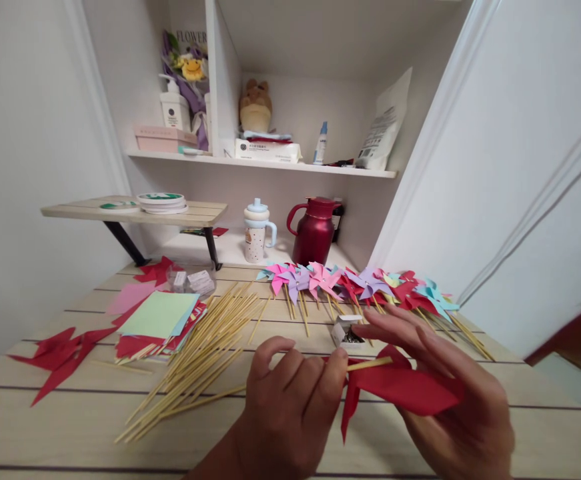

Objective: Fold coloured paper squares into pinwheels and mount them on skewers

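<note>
My left hand is closed around a thin wooden stick, whose tip shows past my knuckles. A red paper pinwheel lies against that stick, between my two hands. My right hand has its fingers stretched out, with the pinwheel's paper resting against its palm side; its thumb is partly hidden by the paper. Just beyond my hands stands a small open white box with dark metal bits in it.
Loose wooden sticks lie left of my hands. A stack of coloured paper squares and red cut paper lie farther left. Several finished pinwheels line the back, before a red jug and a cup.
</note>
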Available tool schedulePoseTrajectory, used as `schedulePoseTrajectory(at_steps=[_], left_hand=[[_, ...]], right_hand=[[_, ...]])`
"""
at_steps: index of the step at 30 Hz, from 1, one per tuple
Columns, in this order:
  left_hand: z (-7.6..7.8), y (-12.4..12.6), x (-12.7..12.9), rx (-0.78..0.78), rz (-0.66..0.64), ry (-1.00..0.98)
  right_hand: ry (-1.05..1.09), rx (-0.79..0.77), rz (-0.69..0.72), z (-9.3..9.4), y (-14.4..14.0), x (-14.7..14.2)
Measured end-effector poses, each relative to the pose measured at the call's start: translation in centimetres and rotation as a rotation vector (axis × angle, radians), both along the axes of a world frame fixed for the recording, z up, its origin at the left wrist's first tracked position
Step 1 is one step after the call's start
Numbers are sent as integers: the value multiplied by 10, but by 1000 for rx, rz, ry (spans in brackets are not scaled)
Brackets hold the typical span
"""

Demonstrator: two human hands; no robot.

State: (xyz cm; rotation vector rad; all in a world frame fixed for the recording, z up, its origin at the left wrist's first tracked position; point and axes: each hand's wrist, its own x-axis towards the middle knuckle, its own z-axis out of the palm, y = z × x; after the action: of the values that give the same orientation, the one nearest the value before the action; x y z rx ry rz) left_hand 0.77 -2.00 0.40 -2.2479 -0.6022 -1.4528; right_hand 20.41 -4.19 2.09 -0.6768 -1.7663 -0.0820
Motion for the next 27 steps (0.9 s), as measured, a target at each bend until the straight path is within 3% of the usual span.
schedulePoseTrajectory(at_steps=[9, 12, 14, 16, 20, 21, 23, 27], left_hand=[[-2, 1, 2, -11, 34, -1], [-5, 5, 5, -107, 51, -81], [-7, 8, 8, -265, 5, -162], [-8, 11, 11, -517, -88, -284], [-3, 14, 19, -1262, -294, -634], [-1, 15, 20, -1372, -348, -706], [0, 17, 22, -1459, -454, -829], [-6, 23, 23, -1473, -572, -965]], right_hand=[[26, -90, 31, -7, 5, 3], [28, -84, -13, -6, 8, 2], [40, -75, -44, -4, 10, 1], [75, -90, -72, -3, 11, -1], [243, -188, -116, -7, 10, -9], [286, -229, -114, -9, 10, -11], [354, -317, -97, -13, 11, -15], [448, -493, -70, -21, 17, -18]])
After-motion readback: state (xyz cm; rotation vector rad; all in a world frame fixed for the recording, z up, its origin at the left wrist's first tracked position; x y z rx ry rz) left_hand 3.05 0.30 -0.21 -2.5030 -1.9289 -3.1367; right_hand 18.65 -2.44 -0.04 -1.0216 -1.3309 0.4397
